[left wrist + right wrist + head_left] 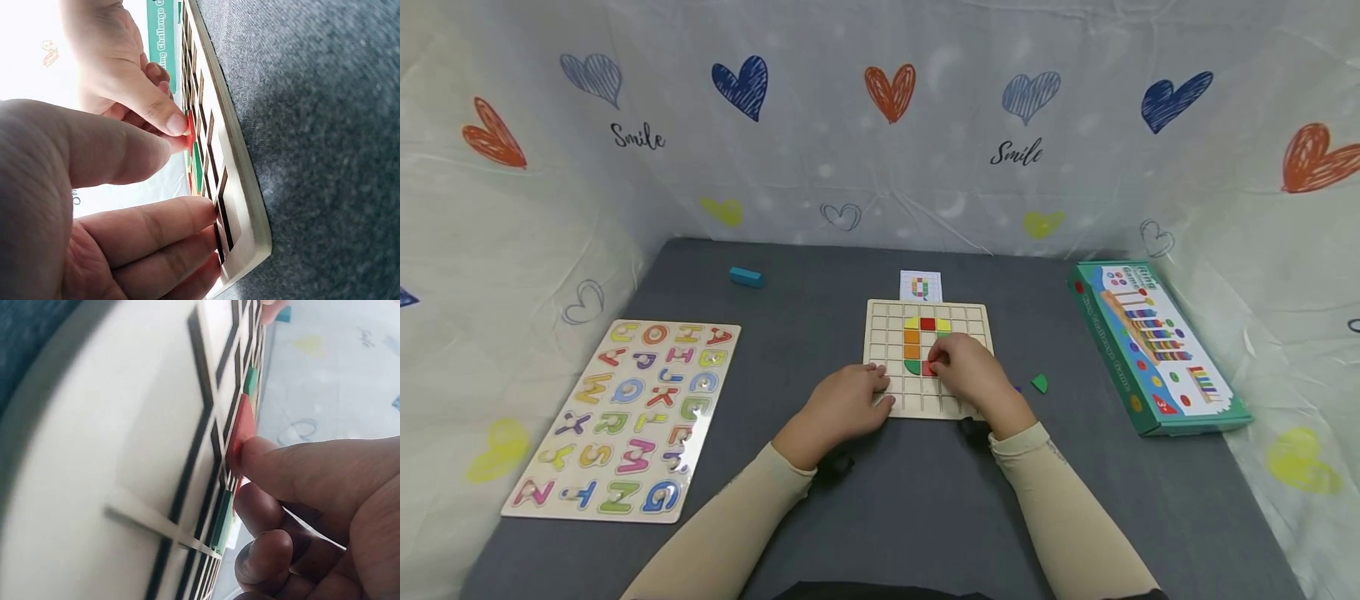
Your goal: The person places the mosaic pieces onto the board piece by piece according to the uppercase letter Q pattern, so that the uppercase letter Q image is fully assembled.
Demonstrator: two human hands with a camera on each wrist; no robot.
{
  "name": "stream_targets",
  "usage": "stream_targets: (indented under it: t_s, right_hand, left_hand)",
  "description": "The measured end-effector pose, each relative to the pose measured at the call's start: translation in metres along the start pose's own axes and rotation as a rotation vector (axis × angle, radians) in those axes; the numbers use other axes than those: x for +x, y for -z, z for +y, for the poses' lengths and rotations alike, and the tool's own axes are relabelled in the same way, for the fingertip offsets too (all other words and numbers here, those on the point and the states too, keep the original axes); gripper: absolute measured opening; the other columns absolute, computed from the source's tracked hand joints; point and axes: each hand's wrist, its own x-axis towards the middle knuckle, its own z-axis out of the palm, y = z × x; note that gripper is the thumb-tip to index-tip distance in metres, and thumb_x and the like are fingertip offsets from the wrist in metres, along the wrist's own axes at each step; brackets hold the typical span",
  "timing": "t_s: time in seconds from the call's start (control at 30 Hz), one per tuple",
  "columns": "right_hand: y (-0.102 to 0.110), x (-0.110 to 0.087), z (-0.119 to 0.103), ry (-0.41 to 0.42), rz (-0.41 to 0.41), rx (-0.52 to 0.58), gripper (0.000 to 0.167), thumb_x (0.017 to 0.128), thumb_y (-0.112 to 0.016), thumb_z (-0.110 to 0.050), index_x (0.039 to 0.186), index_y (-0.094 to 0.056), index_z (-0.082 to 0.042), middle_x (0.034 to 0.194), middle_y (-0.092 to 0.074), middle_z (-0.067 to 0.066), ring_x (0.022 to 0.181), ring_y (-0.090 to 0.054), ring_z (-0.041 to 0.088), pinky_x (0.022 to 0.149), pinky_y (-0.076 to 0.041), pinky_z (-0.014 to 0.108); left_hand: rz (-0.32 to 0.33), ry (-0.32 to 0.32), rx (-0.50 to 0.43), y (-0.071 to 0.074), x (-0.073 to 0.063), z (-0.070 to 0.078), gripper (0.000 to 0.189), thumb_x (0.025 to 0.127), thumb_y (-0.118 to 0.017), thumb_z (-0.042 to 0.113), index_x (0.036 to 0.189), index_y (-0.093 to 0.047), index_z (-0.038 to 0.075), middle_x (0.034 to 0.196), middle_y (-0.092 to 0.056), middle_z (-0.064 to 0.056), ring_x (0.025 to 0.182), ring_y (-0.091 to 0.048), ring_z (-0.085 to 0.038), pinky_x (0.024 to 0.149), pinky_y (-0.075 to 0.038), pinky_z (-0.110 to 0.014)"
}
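A square wooden grid board [917, 406] lies in front of the person, with red, orange, yellow and green pieces set in its cells. The right hand [967, 371] pinches a red square piece [240, 434] between thumb and fingers, low over the grid beside a green piece [250, 381]. On the board's left side rests the left hand [844, 402], its fingertips on the frame and cells and its fingers fairly straight. Behind the board, a white card [934, 292] carries a small coloured grid pattern. The right hand covers some cells of the board.
A letter puzzle board [577, 457] lies at the left, with a blue block [747, 277] beyond it. To the right is a green game box [1165, 350]. A loose green piece [1039, 383] sits beside the right wrist. Curtains printed with hearts surround the table.
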Motion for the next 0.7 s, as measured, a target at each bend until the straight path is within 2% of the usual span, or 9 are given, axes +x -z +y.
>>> stream_targets:
  t_s: [0.2,0.37,0.5,0.7]
  right_hand:
    - [0.0,-0.001,0.0,0.014,0.023,-0.027,0.007,0.103,-0.075,-0.013,0.106,-0.081,-0.01,0.108,-0.075,0.009,0.093,-0.067,0.025,0.086,-0.061,0.045]
    - [0.023,-0.01,0.01,0.008,0.082,-0.008,0.013,0.105,-0.072,-0.013,0.114,-0.08,-0.007,0.113,-0.075,0.012,0.098,-0.068,0.029,0.086,-0.06,0.047]
    - [0.048,-0.022,0.032,-0.037,0.123,0.009,0.018,0.107,-0.069,-0.013,0.12,-0.078,-0.004,0.116,-0.075,0.016,0.097,-0.067,0.032,0.084,-0.058,0.05]
    - [0.074,-0.045,0.081,-0.158,0.11,-0.01,0.023,0.108,-0.068,-0.016,0.123,-0.075,0.0,0.116,-0.073,0.021,0.097,-0.067,0.035,0.083,-0.057,0.054]
  left_hand:
    - [0.0,-0.002,0.001,-0.001,-0.001,-0.001,0.041,0.106,-0.068,0.032,0.139,-0.076,0.008,0.153,-0.067,-0.01,0.147,-0.061,-0.028,0.122,-0.051,-0.049]
    - [-0.01,0.004,-0.001,-0.001,0.0,0.0,0.042,0.106,-0.068,0.032,0.14,-0.075,0.008,0.154,-0.066,-0.009,0.148,-0.059,-0.029,0.123,-0.05,-0.049]
    - [-0.017,0.017,0.004,0.0,0.0,0.0,0.042,0.106,-0.068,0.032,0.141,-0.075,0.009,0.154,-0.066,-0.009,0.148,-0.059,-0.028,0.123,-0.05,-0.049]
    - [-0.016,0.023,0.013,-0.001,-0.001,0.001,0.042,0.106,-0.068,0.031,0.141,-0.075,0.01,0.154,-0.067,-0.009,0.147,-0.06,-0.029,0.122,-0.051,-0.049]
